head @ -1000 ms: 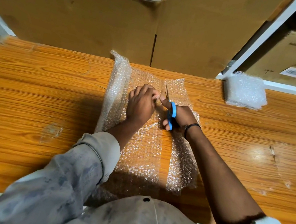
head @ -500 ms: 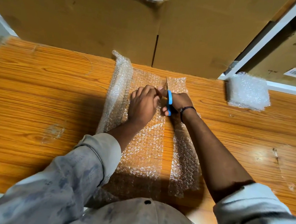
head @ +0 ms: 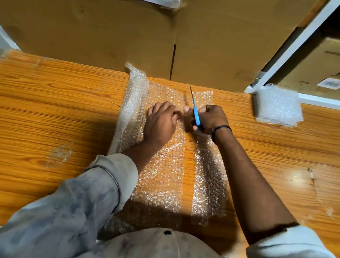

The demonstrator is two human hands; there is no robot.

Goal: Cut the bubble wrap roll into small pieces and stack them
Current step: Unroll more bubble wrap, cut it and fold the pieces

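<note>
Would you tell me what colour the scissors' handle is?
Blue, clearest in the head view, where the right hand grips the scissors.

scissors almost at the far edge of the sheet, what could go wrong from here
1. The left hand rests on the bubble wrap sheet right beside the scissors gripped by the right hand; a fingertip could get nicked.
2. The nearly freed strip lies loose with nothing pinning it, so it may shift and the last snips could run crooked.

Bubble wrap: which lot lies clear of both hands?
The stacked pile at the far right of the table. The roll feeds an unrolled sheet that the left hand holds while the right hand cuts it with scissors.
</note>
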